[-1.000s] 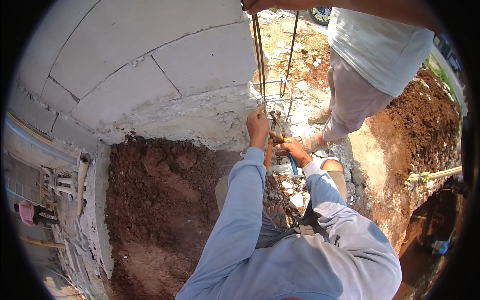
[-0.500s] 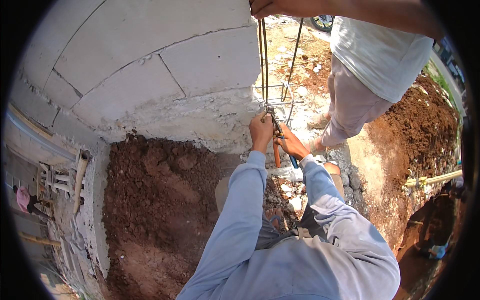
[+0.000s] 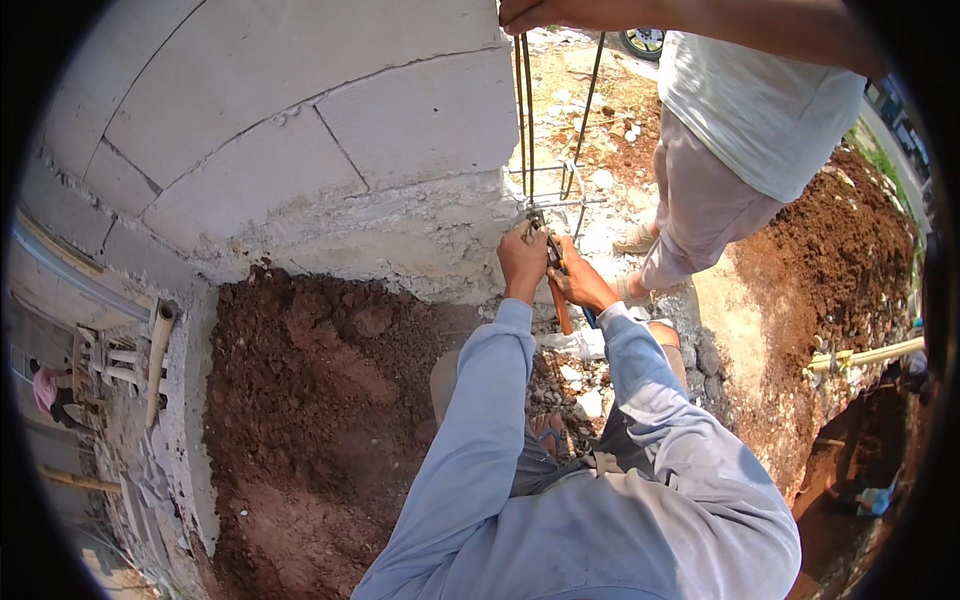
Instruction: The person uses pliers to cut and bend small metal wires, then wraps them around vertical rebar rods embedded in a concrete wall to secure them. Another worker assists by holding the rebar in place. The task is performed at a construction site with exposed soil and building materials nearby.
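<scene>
At the foot of the block wall (image 3: pixel 300 130), the left hand (image 3: pixel 522 262) has crept up to pinch the rebar cage (image 3: pixel 548 195) at its tie. The right hand (image 3: pixel 580 285) stays clenched round orange-handled pliers (image 3: pixel 556 280), so the twisting looks underway. A co-worker's hand (image 3: pixel 525 14) steadies the bars above.

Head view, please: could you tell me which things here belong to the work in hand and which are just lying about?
In the work:
- left hand at the rebar cage
- right hand on orange-handled pliers
- co-worker's hand steadying the bars

Lying about:
- pipe
- loose stones
- soil heap
</scene>
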{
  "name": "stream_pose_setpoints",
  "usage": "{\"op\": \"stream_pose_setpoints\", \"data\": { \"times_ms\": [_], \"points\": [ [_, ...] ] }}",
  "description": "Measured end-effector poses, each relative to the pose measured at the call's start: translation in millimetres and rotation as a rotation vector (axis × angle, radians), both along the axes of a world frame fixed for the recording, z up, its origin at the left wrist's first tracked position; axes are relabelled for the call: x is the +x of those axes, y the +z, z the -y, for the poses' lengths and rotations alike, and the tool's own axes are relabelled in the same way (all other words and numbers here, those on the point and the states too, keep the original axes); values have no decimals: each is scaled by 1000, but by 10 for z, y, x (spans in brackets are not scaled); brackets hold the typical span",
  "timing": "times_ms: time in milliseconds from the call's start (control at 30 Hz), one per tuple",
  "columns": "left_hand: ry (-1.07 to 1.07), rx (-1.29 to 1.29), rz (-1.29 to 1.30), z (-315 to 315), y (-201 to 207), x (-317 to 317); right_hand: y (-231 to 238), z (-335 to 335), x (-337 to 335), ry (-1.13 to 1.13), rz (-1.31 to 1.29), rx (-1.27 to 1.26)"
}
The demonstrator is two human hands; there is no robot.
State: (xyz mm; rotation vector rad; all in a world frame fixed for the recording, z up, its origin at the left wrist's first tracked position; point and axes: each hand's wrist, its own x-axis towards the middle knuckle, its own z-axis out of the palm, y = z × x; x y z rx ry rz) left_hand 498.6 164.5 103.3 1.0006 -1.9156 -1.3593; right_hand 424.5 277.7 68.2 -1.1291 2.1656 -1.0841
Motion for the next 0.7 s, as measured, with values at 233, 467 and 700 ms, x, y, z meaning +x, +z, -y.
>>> {"op": "stream_pose_setpoints", "data": {
  "times_ms": [233, 467, 700],
  "points": [
    [25, 28, 46, 16, -13, -11, -27, -1, 102, -31, -120, -107],
    [27, -468, 115, 61, 323, 14, 38, -35, 102, -106, -87, -20],
    [-289, -95, -167, 406, 584, -377, 275, -60, 202, -77, 30, 37]
  ]
}}
